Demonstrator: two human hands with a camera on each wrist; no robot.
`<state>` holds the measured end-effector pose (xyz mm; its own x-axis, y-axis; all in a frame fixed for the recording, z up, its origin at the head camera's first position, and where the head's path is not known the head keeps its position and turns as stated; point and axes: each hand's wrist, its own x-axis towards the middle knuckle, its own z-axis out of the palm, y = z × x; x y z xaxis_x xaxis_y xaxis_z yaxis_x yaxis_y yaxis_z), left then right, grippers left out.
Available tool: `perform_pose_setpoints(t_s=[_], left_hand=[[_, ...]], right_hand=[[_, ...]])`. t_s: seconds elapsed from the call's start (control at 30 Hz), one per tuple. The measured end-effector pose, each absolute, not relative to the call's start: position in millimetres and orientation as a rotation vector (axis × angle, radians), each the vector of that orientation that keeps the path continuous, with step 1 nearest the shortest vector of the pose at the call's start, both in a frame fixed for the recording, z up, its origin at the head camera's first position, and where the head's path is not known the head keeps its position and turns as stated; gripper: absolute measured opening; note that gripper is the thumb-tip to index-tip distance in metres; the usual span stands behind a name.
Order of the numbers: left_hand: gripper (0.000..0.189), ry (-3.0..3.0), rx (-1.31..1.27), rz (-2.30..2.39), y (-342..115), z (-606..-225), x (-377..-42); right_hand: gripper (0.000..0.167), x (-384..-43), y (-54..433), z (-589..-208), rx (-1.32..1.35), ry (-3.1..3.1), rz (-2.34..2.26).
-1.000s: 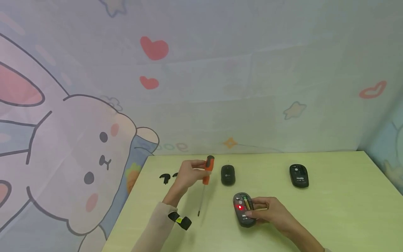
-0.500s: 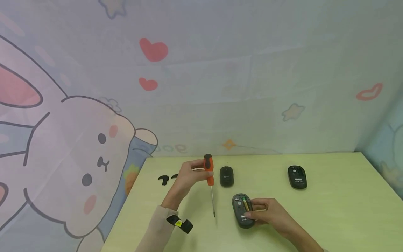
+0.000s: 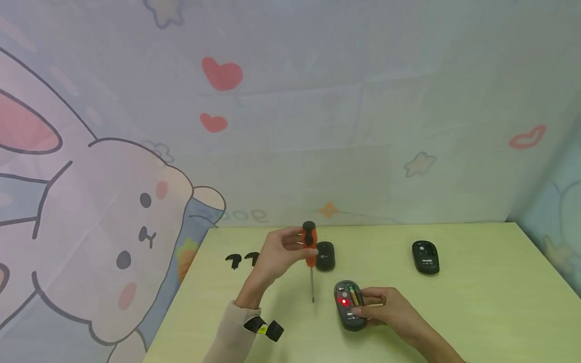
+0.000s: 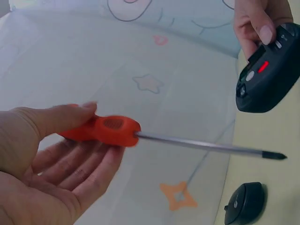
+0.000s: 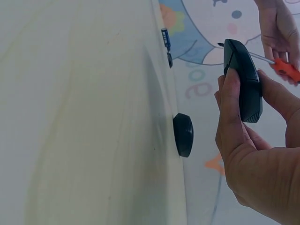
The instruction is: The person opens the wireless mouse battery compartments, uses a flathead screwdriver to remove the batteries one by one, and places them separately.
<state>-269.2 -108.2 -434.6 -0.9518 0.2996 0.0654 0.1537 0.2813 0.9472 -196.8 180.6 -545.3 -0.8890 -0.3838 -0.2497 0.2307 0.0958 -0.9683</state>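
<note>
My left hand (image 3: 278,257) grips an orange-and-black screwdriver (image 3: 310,242) by its handle, and the shaft points down, its dark tip above the table. In the left wrist view the thumb lies along the screwdriver handle (image 4: 110,130) with the fingers beneath it. A dark computer mouse (image 3: 349,315) is held in my right hand (image 3: 390,307), underside up, thumb on that face and fingers along its side. Its battery slot shows a battery (image 3: 353,296), and a red light glows beside it. In the right wrist view the held mouse (image 5: 248,86) is seen from its edge.
A black mouse (image 3: 325,256) stands behind the screwdriver, top up. Farther right lies another mouse (image 3: 425,257), underside up. Two small black hook-shaped pieces (image 3: 233,260) lie at the table's back left. A printed cloth (image 3: 290,181) hangs behind the table (image 3: 476,302).
My left hand has shifted right with the screwdriver, whose shaft swung from slanting left to nearly vertical. The right hand keeps hold of its mouse; the red light went off and shows again.
</note>
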Motion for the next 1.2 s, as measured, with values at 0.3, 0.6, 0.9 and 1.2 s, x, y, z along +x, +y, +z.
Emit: perform_pose_setpoints(t_s=[0.3,0.6,0.9,1.2], left_hand=[[0.045,2.335,0.610,1.903,-98.4,-423.6,-261.5],[0.038,2.227,0.901,2.004,-82.7,-414.7,-245.7],[0.043,2.076,1.115,2.048,-68.7,-414.6,-234.5],[0.030,2.194,1.327,1.974,-58.8,-420.4,-233.8]], right_hand=[[0.068,-196.2,180.5,-544.2,-0.156,1.931,-1.843],[0.069,-196.7,179.1,-545.1,-0.163,1.920,-1.855],[0.071,-198.0,178.3,-547.1,-0.126,1.923,-1.865],[0.073,-196.3,178.3,-543.9,-0.081,1.876,-1.888]])
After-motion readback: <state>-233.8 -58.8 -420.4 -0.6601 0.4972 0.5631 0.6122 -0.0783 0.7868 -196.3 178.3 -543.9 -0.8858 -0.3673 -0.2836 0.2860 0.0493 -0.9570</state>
